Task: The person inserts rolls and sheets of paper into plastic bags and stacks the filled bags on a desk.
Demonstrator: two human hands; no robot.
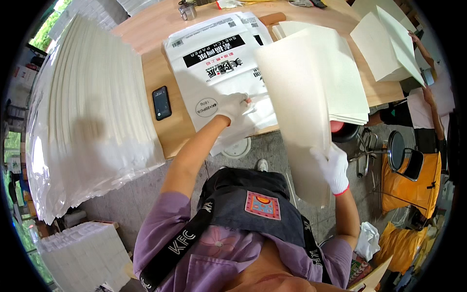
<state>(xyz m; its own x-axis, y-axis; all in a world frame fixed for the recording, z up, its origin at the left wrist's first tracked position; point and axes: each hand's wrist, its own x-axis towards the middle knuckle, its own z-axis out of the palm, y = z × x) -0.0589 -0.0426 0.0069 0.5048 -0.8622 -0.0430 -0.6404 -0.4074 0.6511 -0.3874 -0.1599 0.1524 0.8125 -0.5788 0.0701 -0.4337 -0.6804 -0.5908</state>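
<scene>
A pile of printed white plastic paper bags point(189, 82) lies on the table in front of me. My left hand point(234, 107), in a white glove with some bare fingertips, is closed at the near part of the top bag and seems to pinch its film. On the other side, my right hand point(333, 169), in a white glove with a red cuff edge, grips a sheaf of cream drawing paper point(296, 107). That sheaf is bent lengthwise and hangs past the table's near edge. Its far end lies beside the bags and overlaps a stack of paper point(346, 82).
A tall row of filled clear-wrapped packs point(92, 112) stands at the left. A phone point(162, 102) lies beside the bags, and a metal jar point(187, 10) sits farther back. At right, another person's hand point(427, 92) holds paper sheets point(384, 46), near a stool point(396, 150).
</scene>
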